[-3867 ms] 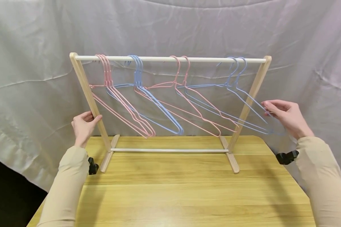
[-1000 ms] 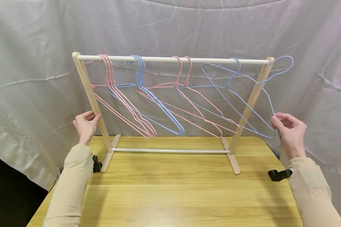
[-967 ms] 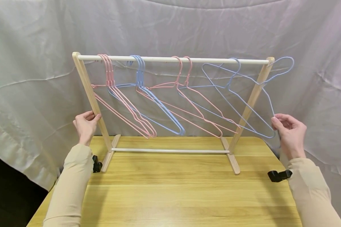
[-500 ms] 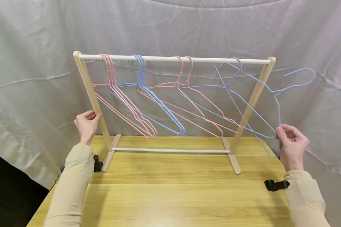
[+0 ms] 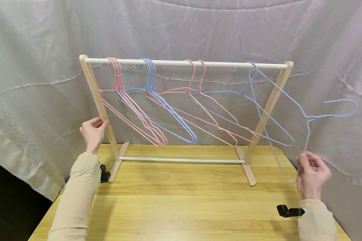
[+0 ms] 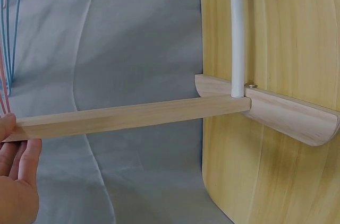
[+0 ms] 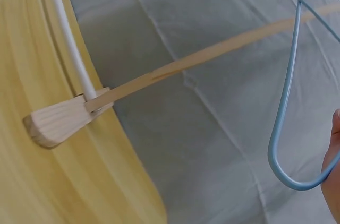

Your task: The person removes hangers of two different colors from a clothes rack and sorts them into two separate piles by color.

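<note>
At the right end of the clothes rack, right hand pinches tilted, unhooked blue wire hanger; left hand clasps left upright. Probably removal; next likely calls for drawing it clear.

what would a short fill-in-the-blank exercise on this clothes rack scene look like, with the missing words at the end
The hanger in the right hand is coloured ____. The left hand grips a post made of ____. The top rail is coloured ____.

Missing words: blue; wood; white.
</note>
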The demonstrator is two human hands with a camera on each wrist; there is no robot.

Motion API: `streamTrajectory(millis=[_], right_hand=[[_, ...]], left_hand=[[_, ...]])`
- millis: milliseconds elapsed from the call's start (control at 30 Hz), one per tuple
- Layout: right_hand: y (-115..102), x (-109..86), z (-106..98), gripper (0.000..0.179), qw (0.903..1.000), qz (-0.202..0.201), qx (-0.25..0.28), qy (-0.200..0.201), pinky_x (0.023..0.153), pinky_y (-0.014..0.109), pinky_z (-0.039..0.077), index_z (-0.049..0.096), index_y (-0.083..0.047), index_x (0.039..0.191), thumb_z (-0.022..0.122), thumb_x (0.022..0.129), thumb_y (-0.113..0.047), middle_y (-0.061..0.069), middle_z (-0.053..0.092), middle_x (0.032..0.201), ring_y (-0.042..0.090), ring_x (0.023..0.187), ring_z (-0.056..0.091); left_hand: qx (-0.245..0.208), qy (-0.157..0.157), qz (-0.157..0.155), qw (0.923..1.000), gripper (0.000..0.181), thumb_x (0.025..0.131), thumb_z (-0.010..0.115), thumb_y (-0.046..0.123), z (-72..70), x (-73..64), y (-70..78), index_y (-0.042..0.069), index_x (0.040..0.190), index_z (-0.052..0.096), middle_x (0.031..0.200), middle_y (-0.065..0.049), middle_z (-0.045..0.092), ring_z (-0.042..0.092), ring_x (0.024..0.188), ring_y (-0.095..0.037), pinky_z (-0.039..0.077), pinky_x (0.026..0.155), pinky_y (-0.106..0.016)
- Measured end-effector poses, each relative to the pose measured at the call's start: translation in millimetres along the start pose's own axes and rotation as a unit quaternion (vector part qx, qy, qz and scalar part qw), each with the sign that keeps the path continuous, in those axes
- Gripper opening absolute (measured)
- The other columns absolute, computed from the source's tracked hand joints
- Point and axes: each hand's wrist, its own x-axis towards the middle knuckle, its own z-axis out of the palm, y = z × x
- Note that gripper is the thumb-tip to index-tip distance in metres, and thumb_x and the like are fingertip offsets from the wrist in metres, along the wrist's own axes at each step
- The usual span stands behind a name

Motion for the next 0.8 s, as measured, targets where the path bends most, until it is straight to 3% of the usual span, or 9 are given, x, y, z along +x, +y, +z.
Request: streamTrajectory(millis=[200,333,433,500,567,800], right_hand=[[-1.1,-12.0,-19.7,0.009,0.9990,0.006,0.040,0.018,0.052,0.031,0.056,0.062,0.026,0.087,0.060,0.079,0.030,0.027,0.067,0.073,0.028,0.057,0.063],[-2.6,-17.4,-32.0,0.008,0.9969,0.007,0.072,0.030,0.051,0.033,0.055,0.061,0.027,0.086,0.056,0.081,0.031,0.029,0.067,0.072,0.030,0.054,0.062],[-4.0,-20.7,-40.9,0.010,0.9948,0.007,0.097,0.030,0.051,0.035,0.055,0.060,0.028,0.087,0.051,0.083,0.031,0.031,0.066,0.071,0.032,0.053,0.061],[-4.9,-22.8,-47.3,0.012,0.9940,0.001,0.106,0.026,0.052,0.035,0.054,0.061,0.028,0.088,0.050,0.084,0.031,0.031,0.066,0.072,0.032,0.054,0.061],[-6.0,-25.4,-53.6,0.013,0.9927,-0.002,0.118,0.025,0.052,0.035,0.052,0.061,0.028,0.089,0.049,0.086,0.030,0.031,0.066,0.073,0.032,0.055,0.059],[-10.9,-31.8,-70.2,0.010,0.9851,0.011,0.147,0.089,0.048,0.037,0.047,0.060,0.028,0.091,0.051,0.086,0.027,0.032,0.063,0.075,0.034,0.053,0.054]], left_hand=[[-0.005,-0.004,-0.002,1.0000,0.038,0.094,0.070,0.026,1.8,1.0,-0.7,0.006,0.127,0.070,0.123,-0.016,0.071,0.065,0.121,-0.023,0.048,0.100,-0.023],[-0.003,0.001,-0.002,1.0000,0.037,0.094,0.071,0.026,2.6,0.3,-0.6,0.007,0.126,0.071,0.121,-0.015,0.072,0.068,0.116,-0.024,0.050,0.097,-0.024],[-0.016,0.004,0.004,0.9999,0.036,0.093,0.072,0.024,2.8,-0.8,-0.5,0.004,0.123,0.072,0.120,-0.018,0.071,0.061,0.126,-0.023,0.041,0.109,-0.027],[-0.026,0.002,0.005,0.9997,0.037,0.092,0.073,0.024,3.4,-1.0,-1.1,0.002,0.122,0.072,0.120,-0.021,0.069,0.050,0.135,-0.023,0.030,0.116,-0.033],[-0.030,0.000,0.002,0.9995,0.039,0.092,0.074,0.025,4.3,-1.1,-1.6,0.001,0.122,0.071,0.120,-0.023,0.068,0.038,0.138,-0.023,0.023,0.115,-0.039],[-0.027,0.010,0.000,0.9996,0.036,0.093,0.072,0.023,6.8,-2.4,0.7,-0.001,0.120,0.072,0.120,-0.026,0.068,0.036,0.128,-0.026,0.025,0.109,-0.041]])
